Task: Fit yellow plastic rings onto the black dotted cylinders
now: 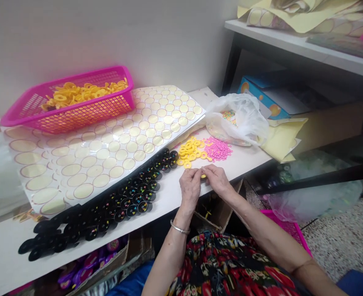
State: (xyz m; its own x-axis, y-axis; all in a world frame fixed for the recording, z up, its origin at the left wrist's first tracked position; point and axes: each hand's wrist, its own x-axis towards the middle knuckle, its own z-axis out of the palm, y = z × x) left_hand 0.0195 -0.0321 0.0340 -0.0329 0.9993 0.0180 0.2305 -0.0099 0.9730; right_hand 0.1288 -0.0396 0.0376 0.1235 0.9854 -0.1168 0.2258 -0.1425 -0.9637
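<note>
My left hand (pixel 190 183) and my right hand (pixel 216 179) meet at the front edge of the white table, fingertips pinched together. Between them shows part of a yellow ring-shaped piece (pixel 203 176), mostly covered by my fingers. Just beyond my hands lies a loose pile of yellow ring pieces (pixel 191 150). Touching it on the right is a heap of tiny pink pieces (pixel 217 149). To the left stand rows of small black cups (pixel 137 198), many with bright coloured bits inside. Which fingertips grip the ring most firmly is hidden.
A pink basket (pixel 85 114) of yellow rings rests on sheets of round stickers (pixel 113 146). A white plastic bag (pixel 246 119) with coloured bits sits at the back right, beside a shelf (pixel 292 43). Below the table is a box of purple items (pixel 91 263).
</note>
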